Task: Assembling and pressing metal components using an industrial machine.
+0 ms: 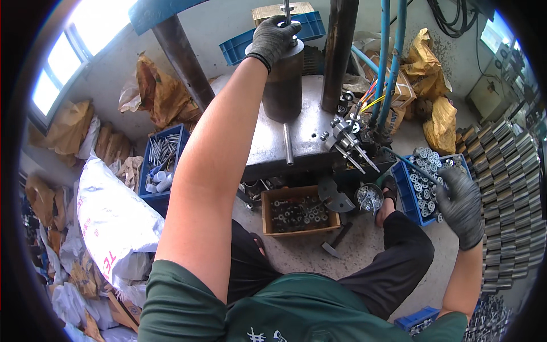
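My left hand [272,41], in a grey glove, reaches up to the top of a dark upright metal cylinder [283,85]. Its fingers curl round a thin metal rod [286,8] standing above the cylinder's round end plate; the fingertips are partly hidden. The cylinder stands on a steel press table [310,128], and a short metal bar [288,143] sticks out in front of it. At the right, my gloved right hand [462,208] closes on the end of a thin blue-green lever [411,166], above a blue bin [423,221] of round slotted metal parts [420,186].
Dark steel posts [341,54] and blue hoses [396,62] flank the cylinder. A wooden box [302,232] of small parts and a hammer [337,240] lie on the floor. Metal tubes [507,205] are stacked at right; a white sack [117,211] and a blue bin of rods [152,196] stand left.
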Motion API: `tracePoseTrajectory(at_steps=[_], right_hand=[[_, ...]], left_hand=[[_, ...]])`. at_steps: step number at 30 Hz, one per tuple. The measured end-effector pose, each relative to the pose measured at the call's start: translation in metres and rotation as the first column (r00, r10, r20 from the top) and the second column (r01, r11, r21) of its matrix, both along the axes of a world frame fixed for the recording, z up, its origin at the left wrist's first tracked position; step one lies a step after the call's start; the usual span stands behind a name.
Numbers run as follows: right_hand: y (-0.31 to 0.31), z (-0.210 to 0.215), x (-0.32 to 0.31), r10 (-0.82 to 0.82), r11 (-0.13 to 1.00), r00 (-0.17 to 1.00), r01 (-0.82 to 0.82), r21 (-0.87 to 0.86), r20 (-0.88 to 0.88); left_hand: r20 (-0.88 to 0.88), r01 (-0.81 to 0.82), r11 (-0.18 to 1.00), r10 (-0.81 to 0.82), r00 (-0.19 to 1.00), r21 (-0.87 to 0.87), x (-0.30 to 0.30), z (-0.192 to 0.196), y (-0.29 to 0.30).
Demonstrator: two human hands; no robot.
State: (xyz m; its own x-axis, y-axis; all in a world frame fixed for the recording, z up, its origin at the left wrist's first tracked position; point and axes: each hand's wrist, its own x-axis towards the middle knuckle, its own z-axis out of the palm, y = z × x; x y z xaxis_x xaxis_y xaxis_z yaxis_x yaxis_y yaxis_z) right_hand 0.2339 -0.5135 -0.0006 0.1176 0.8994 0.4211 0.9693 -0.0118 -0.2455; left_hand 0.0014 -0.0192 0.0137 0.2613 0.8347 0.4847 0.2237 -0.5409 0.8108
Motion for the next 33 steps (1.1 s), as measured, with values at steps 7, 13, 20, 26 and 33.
tracePoseTrajectory(at_steps=[7, 13, 20, 26, 33], right_hand=[[0.102, 0.038, 0.060, 0.003, 0.903, 1.000, -0.010, 0.430, 0.018], [0.110, 0.042, 0.069, -0.103, 0.935, 0.992, 0.122, 0.334, -0.074], [0.002, 0.012, 0.005, 0.003, 0.909, 1.000, -0.007, -0.416, -0.011], [-0.043, -0.038, -0.012, 0.094, 0.804, 0.993, -0.033, -0.594, 0.072], [-0.028, -0.016, -0.009, -0.024, 0.894, 0.994, -0.028, -0.446, -0.110]], left_hand=[[-0.050, -0.072, 0.994, 0.076, 0.996, 0.078, 0.005, 0.002, -0.006], [0.026, -0.016, 0.999, 0.017, 1.000, -0.036, 0.008, 0.001, -0.011], [-0.105, -0.125, 0.980, 0.142, 0.984, 0.152, 0.003, 0.000, 0.002], [-0.007, -0.034, 0.999, 0.034, 0.999, 0.031, 0.005, -0.001, -0.008], [-0.116, -0.126, 0.978, 0.146, 0.982, 0.164, 0.003, 0.000, -0.005]])
